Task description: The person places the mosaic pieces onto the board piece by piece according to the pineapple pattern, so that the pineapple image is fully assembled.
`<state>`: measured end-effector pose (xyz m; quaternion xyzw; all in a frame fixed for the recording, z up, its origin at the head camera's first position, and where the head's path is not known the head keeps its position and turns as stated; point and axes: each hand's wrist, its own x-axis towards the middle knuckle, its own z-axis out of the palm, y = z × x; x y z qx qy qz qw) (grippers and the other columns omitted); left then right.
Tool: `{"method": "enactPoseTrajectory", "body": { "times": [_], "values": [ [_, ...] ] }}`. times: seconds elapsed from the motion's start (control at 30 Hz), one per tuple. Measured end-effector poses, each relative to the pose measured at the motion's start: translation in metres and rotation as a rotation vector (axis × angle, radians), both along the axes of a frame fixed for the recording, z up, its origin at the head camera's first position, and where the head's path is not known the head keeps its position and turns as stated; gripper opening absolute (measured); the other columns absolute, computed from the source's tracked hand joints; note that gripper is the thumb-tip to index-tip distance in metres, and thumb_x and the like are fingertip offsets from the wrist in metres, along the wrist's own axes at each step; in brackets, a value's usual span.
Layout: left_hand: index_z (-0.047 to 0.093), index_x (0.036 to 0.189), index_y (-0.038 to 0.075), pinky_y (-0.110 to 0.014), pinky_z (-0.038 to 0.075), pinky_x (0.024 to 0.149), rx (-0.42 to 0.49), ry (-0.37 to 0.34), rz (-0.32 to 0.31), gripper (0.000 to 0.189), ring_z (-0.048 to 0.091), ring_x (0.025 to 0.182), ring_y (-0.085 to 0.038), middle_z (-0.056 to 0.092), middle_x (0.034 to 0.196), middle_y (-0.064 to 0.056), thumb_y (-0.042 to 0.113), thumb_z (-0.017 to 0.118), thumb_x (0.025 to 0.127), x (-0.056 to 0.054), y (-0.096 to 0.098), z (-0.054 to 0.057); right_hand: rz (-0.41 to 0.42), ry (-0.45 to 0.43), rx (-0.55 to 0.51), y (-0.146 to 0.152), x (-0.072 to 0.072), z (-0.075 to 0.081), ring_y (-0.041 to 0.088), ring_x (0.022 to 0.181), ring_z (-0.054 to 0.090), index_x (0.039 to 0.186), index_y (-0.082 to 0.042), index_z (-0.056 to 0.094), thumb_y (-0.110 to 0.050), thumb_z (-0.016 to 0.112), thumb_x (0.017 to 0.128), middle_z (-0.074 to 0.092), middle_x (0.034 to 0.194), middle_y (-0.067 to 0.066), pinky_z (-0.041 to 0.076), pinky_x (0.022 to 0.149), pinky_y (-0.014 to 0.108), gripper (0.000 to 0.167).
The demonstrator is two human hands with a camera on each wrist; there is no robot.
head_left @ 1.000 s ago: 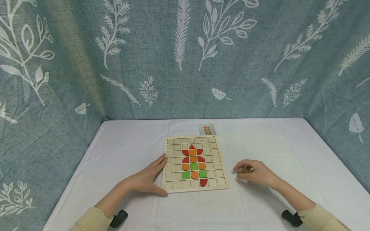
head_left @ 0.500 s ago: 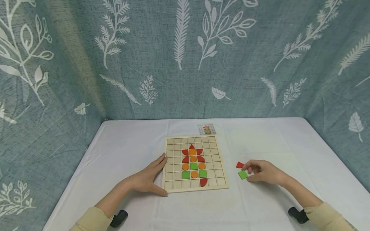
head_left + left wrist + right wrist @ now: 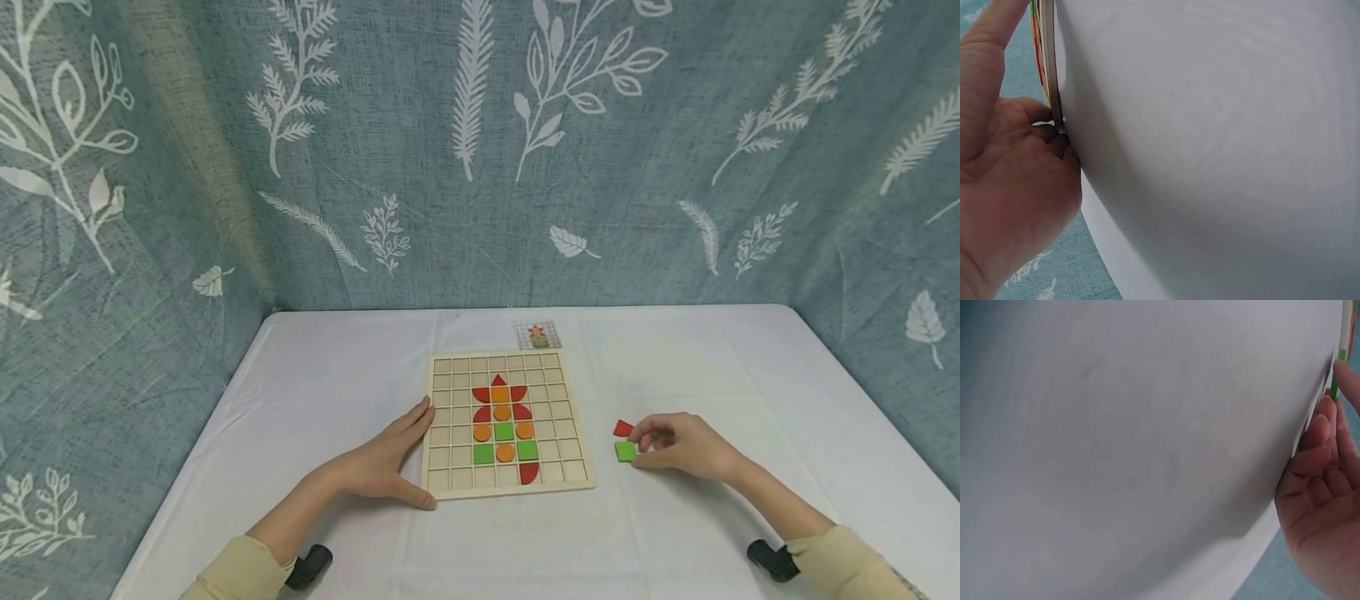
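My left hand (image 3: 382, 457) lies spread at the left side of a wooden grid board (image 3: 450, 483), fingertips on its left edge and thumb by its near left corner. In the left wrist view the fingers of the left hand (image 3: 1022, 162) meet the board's edge. Orange, green and red tiles form a flower-like pattern on the grid. Right of the board, my right hand (image 3: 686, 448) pinches a green square tile (image 3: 625, 452) between thumb and finger, close over the tablecloth. A red tile (image 3: 622, 428) lies just behind it, partly covered by the fingertips.
A small pattern card (image 3: 537, 336) with a printed flower lies behind the board. White cloth (image 3: 337, 350) covers the table, and a blue-green leaf-print curtain (image 3: 420, 242) hangs behind and at both sides.
My right hand's fingers have parted from over the tiles, bringing the green and red tiles into sight. The green tile has then turned and shifted slightly left. The left hand stays put.
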<state>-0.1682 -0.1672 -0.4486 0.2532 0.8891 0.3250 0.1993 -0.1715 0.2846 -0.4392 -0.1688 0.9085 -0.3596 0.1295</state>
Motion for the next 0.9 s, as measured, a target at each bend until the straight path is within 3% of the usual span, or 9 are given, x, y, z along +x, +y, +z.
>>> {"method": "enactPoseTrajectory", "body": {
  "times": [0.37, 0.67, 0.9],
  "values": [
    [0.01, 0.154, -0.003, -0.056, 0.016, 0.115, -0.005, 0.002, -0.002, 0.126, 0.001, 0.147, -0.038, -0.003, 0.162, -0.018, 0.048, 0.086, 0.068, 0.0, 0.0, 0.0, -0.015, -0.123, -0.163, -0.026, 0.0, 0.003, 0.016, 0.08, 0.058, 0.106, -0.002, 0.068, -0.024, 0.081, 0.08, 0.066, 0.09, 0.004, 0.049, 0.069, 0.021, 0.037],
    [0.009, 0.154, -0.003, -0.057, 0.016, 0.115, 0.002, 0.008, -0.006, 0.127, 0.001, 0.147, -0.039, -0.004, 0.162, -0.019, 0.047, 0.087, 0.068, -0.001, -0.001, 0.0, 0.035, -0.082, -0.133, -0.061, 0.0, 0.002, 0.014, 0.075, 0.057, 0.1, -0.01, 0.071, -0.028, 0.083, 0.078, 0.067, 0.085, -0.003, 0.046, 0.064, 0.022, 0.031],
    [0.009, 0.154, -0.003, -0.057, 0.016, 0.115, 0.0, 0.005, -0.006, 0.127, 0.001, 0.147, -0.039, -0.004, 0.162, -0.018, 0.047, 0.087, 0.068, -0.001, -0.001, -0.001, 0.124, -0.031, -0.131, -0.099, 0.002, 0.001, 0.011, 0.07, 0.058, 0.096, -0.013, 0.071, -0.028, 0.083, 0.077, 0.066, 0.08, -0.008, 0.046, 0.062, 0.021, 0.027]
  ]
}}
